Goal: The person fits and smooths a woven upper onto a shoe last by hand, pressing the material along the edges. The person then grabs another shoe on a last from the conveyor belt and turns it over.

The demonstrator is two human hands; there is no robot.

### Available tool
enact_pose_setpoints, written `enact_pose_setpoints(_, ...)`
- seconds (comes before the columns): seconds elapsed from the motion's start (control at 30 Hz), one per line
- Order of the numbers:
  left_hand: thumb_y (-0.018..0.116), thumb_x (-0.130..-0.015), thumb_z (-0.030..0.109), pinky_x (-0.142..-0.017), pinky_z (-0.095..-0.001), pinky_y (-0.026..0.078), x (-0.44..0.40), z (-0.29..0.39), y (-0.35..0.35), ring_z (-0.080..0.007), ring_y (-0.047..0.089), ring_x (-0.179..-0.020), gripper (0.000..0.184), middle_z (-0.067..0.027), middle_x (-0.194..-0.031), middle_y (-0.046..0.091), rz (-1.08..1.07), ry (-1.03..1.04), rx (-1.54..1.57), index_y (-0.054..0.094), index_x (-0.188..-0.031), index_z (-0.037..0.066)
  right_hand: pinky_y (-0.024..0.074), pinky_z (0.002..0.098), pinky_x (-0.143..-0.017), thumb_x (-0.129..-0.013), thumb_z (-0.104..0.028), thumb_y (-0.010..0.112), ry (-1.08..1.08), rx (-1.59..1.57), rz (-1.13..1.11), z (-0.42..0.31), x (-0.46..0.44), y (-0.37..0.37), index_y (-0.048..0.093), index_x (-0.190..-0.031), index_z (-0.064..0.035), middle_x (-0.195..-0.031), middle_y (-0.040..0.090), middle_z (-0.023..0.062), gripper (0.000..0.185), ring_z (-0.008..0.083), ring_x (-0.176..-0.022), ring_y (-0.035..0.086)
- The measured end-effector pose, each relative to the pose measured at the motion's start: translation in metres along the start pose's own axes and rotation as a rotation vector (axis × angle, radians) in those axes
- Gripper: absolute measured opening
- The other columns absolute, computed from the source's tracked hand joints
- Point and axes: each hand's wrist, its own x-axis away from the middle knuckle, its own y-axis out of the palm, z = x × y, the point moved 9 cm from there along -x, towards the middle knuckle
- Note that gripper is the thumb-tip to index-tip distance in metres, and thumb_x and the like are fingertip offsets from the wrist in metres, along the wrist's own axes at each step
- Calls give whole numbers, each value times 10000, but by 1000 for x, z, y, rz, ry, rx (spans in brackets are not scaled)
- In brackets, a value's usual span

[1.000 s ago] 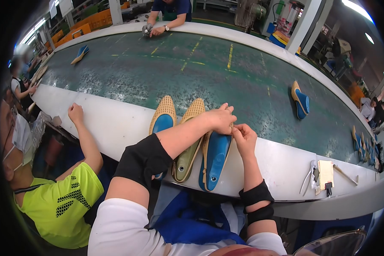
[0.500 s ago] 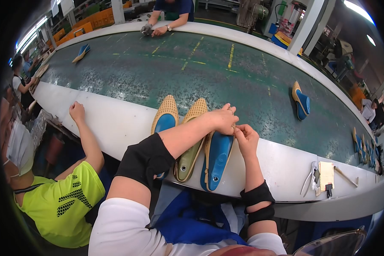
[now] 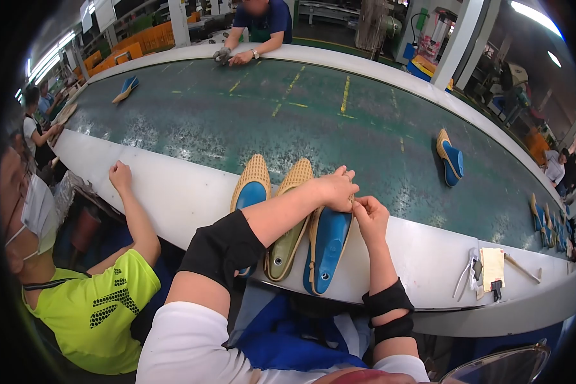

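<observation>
1. At the far end of the blue shoe [image 3: 331, 246], bends the left hand [image 3: 337, 191] over from the left, fingers curled; cannot tell whether gripping, with fingertips partly hidden.
2. Meets it from the right with the right hand [image 3: 370, 219], thumb and forefinger pinched on the shoe's far right edge; cannot make out any finer part caught there.
3. Has both hands together, and the blue shoe lying beneath, heel toward the near edge of the white ledge [image 3: 422, 256].
4. Looks, by judgement, to be at a fine fingertip step around the far end of that shoe.
5. Calls next, probably, for steadying with the left hand and a small, controlled pull or release with the right.
6. Crosses the left forearm [image 3: 281, 217] above the olive shoe [image 3: 283, 246], just left, and the woven-toed blue shoe [image 3: 251, 185], farther left; both toes far.
7. Has a plier-like tool [image 3: 471, 258], a tan pad [image 3: 492, 263] with a black clip [image 3: 496, 290], and a hammer-like tool [image 3: 523, 268] well apart, right.
8. Faces a green belt [image 3: 205, 115], bearing a far-left shoe [image 3: 127, 89] and a right-hand shoe [image 3: 452, 159].
9. Works beside a co-worker's hand [image 3: 120, 175], left, over the ledge.
</observation>
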Motion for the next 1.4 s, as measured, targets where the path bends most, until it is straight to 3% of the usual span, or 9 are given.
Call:
enact_pose_setpoints(0.47,521,-770,367,-1065,-445,214,-6,3,5,-431,180,-1302,565,-268,-1380,254,7,48,-95,467,-1246,68,425,199,-558,-781,-77,572,-35,105,-33,0,0,-1,606,-792,45,-673,608,41,126,71,-608,544)
enact_pose_setpoints(0.53,526,-761,372,-1060,-447,224,-5,0,2,-440,185,-1296,571,-276,-1376,254,27,37,-12,475,-1238,62,426,200,-557,-780,-76,572,-83,-2,-24,1,-6,3,606,-788,43,-664,605,42,124,74,-606,544)
enact_pose_setpoints(0.9,525,-772,327,-1046,-446,256,-2,3,2,-435,182,-1300,536,-263,-1388,242,5,6,3,466,-1235,64,420,195,-566,-786,-47,558,39,-23,-42,8,2,0,599,-809,45,-678,596,32,104,65,-612,537)
enact_pose_setpoints(0.97,525,-772,325,-1045,-444,258,-4,3,3,-432,179,-1302,535,-260,-1389,242,7,6,-11,465,-1237,66,405,200,-516,-770,-125,601,16,-50,0,7,1,-3,607,-775,23,-622,588,12,148,45,-557,506)
enact_pose_setpoints(1.4,529,-770,331,-1040,-436,277,-2,4,2,-403,180,-1312,545,-233,-1399,245,9,-6,7,465,-1248,79,416,202,-533,-767,-135,609,0,-25,-4,9,0,-5,614,-790,27,-632,598,27,164,55,-571,524)
